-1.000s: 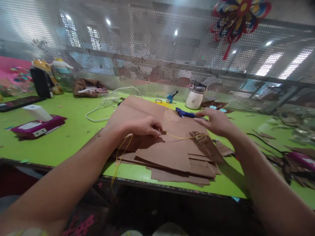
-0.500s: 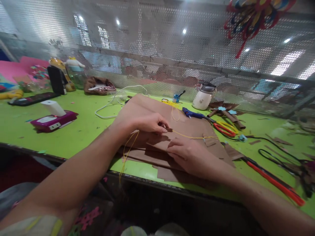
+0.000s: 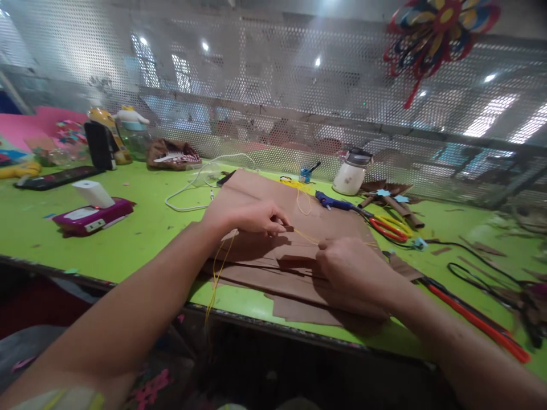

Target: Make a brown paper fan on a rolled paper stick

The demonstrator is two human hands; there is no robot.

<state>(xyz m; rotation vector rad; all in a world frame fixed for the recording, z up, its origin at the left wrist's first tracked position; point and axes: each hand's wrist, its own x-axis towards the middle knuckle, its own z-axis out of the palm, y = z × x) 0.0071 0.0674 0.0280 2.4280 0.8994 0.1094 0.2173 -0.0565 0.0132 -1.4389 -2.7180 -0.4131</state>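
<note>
Left hand (image 3: 260, 218) pinches brown piece (image 3: 289, 229); right hand (image 3: 351, 261), at its four o'clock, grips yellow string (image 3: 306, 236) over brown sheets (image 3: 256, 191).

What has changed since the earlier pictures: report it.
The right hand has come nearer and leftward from beside the blue glue gun, and now pinches the yellow string. The left hand still holds the small brown piece; the glue gun stayed.
</note>
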